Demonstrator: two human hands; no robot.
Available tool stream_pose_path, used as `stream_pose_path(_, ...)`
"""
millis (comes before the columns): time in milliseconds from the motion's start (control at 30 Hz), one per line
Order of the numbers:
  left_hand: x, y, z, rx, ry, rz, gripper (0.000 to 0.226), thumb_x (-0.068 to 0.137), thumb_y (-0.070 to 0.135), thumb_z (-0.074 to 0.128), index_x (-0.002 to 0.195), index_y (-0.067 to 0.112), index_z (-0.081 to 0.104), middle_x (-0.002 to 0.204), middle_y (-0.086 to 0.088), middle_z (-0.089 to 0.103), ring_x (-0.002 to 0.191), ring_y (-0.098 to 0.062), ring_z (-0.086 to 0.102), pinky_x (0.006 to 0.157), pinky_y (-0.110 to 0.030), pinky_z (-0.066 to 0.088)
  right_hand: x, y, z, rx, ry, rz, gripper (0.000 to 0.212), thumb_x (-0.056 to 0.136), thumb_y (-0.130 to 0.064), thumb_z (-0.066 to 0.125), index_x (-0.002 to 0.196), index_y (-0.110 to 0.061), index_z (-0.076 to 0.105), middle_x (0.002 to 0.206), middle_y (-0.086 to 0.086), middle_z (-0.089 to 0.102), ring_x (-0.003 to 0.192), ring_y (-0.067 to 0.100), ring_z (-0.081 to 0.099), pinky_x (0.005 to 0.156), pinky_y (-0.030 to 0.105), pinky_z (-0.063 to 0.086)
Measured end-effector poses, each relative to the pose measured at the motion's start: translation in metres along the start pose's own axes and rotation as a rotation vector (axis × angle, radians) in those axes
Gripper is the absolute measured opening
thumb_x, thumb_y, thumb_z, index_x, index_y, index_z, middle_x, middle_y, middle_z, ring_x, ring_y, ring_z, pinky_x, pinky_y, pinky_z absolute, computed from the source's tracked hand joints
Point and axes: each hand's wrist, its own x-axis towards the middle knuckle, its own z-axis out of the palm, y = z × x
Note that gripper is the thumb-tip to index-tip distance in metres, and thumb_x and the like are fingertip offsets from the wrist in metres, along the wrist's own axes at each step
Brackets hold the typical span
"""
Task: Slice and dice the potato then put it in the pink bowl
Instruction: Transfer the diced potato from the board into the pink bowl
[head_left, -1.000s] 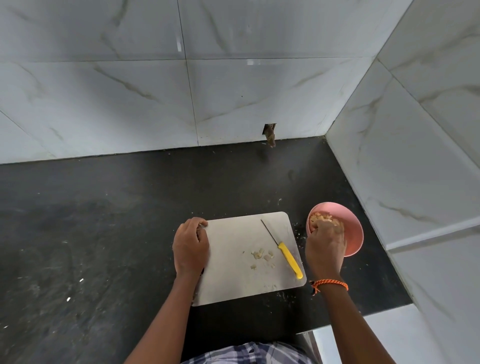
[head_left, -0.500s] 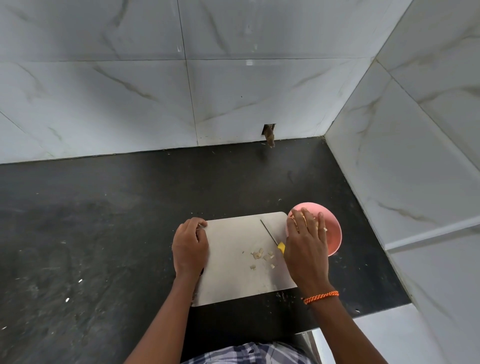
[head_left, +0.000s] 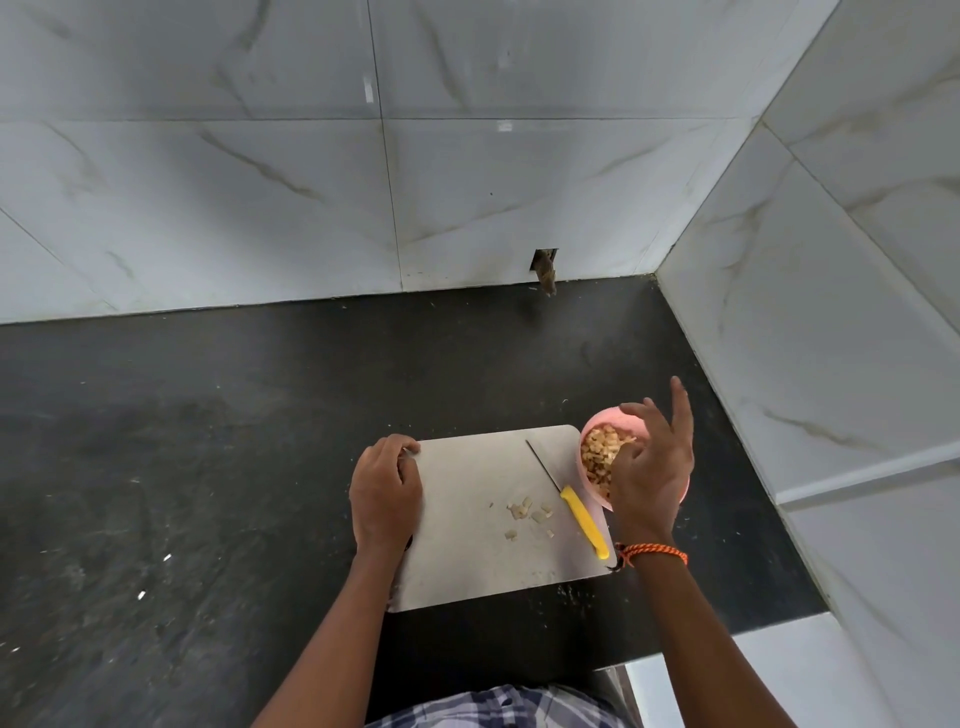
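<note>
Over the pink bowl (head_left: 592, 431) at the surface's right edge, right hand (head_left: 649, 467) hovers, fingers spread wide; left hand (head_left: 384, 493) grips the cutting board's (head_left: 467, 561) left edge.

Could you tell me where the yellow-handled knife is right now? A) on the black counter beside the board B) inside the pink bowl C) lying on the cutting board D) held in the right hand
C: the yellow-handled knife lies flat on the cutting board, and neither hand touches it.
</note>
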Motion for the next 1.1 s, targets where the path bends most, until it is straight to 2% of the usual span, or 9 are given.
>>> stream_pose_path(100, 0.0, 0.0, 0.0, 0.002, -0.002, 0.003, 0.028, 0.098, 0.0, 0.052, 0.101, 0.021, 0.07, 0.097, 0.011, 0.068, 0.093, -0.01, 0.057, 0.077, -0.03, 0.045, 0.006, 0.003, 0.0, -0.025, 0.011, 0.061, 0.038, 0.084, 0.012, 0.067, 0.11, -0.016, 0.072, 0.162, 0.006, 0.039, 0.144, 0.029, 0.044, 0.102, 0.034, 0.042)
stream_pose_path(200, 0.001, -0.001, 0.0, 0.0, -0.003, 0.006, 0.028, 0.098, 0.001, 0.051, 0.101, 0.021, 0.07, 0.098, 0.011, 0.068, 0.093, -0.011, 0.057, 0.078, -0.031, 0.047, 0.01, 0.005, 0.002, -0.013, 0.015, 0.104, 0.039, 0.08, 0.009, 0.072, 0.11, -0.016, 0.07, 0.15, 0.01, 0.046, 0.132, 0.032, 0.053, 0.1, 0.045, 0.055)
stream_pose_path(267, 0.0, -0.001, 0.0, -0.003, -0.004, 0.006, 0.028, 0.098, 0.001, 0.051, 0.101, 0.021, 0.07, 0.098, 0.01, 0.068, 0.094, -0.012, 0.058, 0.079, -0.031, 0.047, 0.01, 0.009, 0.005, 0.008, -0.066, 0.103, 0.044, 0.079, 0.003, 0.076, 0.114, -0.023, 0.067, 0.141, 0.006, 0.049, 0.122, 0.027, 0.057, 0.091, 0.046, 0.061)
stream_pose_path(367, 0.0, -0.002, 0.0, -0.006, 0.003, 0.008, 0.028, 0.098, 0.0, 0.051, 0.101, 0.02, 0.07, 0.098, 0.01, 0.068, 0.093, -0.011, 0.058, 0.079, -0.031, 0.047, 0.008, 0.014, 0.007, 0.036, -0.269, 0.107, 0.037, 0.085, -0.011, 0.079, 0.118, -0.023, 0.066, 0.126, 0.0, 0.061, 0.113, 0.018, 0.056, 0.094, 0.037, 0.055)
stream_pose_path(467, 0.001, -0.002, 0.0, -0.005, 0.002, 0.006, 0.027, 0.098, 0.001, 0.051, 0.101, 0.021, 0.07, 0.098, 0.01, 0.068, 0.093, -0.009, 0.056, 0.078, -0.03, 0.046, 0.013, 0.014, 0.003, 0.008, -0.216, 0.137, 0.022, 0.095, -0.017, 0.071, 0.116, -0.011, 0.072, 0.118, 0.008, 0.071, 0.106, 0.023, 0.063, 0.092, 0.033, 0.052)
stream_pose_path(567, 0.001, -0.002, 0.001, 0.0, 0.002, 0.01, 0.028, 0.098, 0.001, 0.051, 0.1, 0.021, 0.07, 0.097, 0.011, 0.068, 0.092, -0.009, 0.057, 0.077, -0.031, 0.047, 0.015, 0.014, -0.003, 0.056, -0.125, 0.096, 0.014, 0.099, -0.015, 0.063, 0.104, -0.013, 0.076, 0.105, 0.005, 0.074, 0.096, 0.02, 0.067, 0.088, 0.04, 0.061)
stream_pose_path(833, 0.001, -0.002, 0.001, 0.01, 0.005, 0.009, 0.028, 0.098, 0.0, 0.052, 0.1, 0.021, 0.07, 0.097, 0.011, 0.068, 0.092, -0.01, 0.057, 0.076, -0.032, 0.047, 0.0, 0.007, -0.005, -0.225, -0.384, -0.074, 0.031, 0.089, -0.029, 0.08, 0.116, -0.014, 0.076, 0.116, 0.006, 0.075, 0.101, 0.026, 0.069, 0.095, 0.044, 0.056)
stream_pose_path(1000, 0.0, -0.001, 0.001, 0.0, -0.001, 0.001, 0.028, 0.097, 0.0, 0.052, 0.1, 0.021, 0.07, 0.098, 0.011, 0.069, 0.094, -0.01, 0.057, 0.078, -0.032, 0.047, -0.015, 0.005, 0.001, -0.381, -0.359, -0.142, 0.023, 0.091, -0.032, 0.077, 0.105, -0.014, 0.078, 0.097, 0.003, 0.077, 0.082, 0.019, 0.07, 0.079, 0.039, 0.063)
stream_pose_path(1100, 0.0, -0.002, 0.0, 0.001, 0.004, 0.007, 0.028, 0.097, 0.0, 0.052, 0.1, 0.021, 0.07, 0.098, 0.011, 0.068, 0.094, -0.011, 0.057, 0.078, -0.033, 0.048, -0.014, 0.005, 0.002, -0.492, -0.306, -0.112, 0.025, 0.09, -0.024, 0.078, 0.11, -0.008, 0.076, 0.102, 0.011, 0.076, 0.089, 0.03, 0.073, 0.079, 0.05, 0.064)
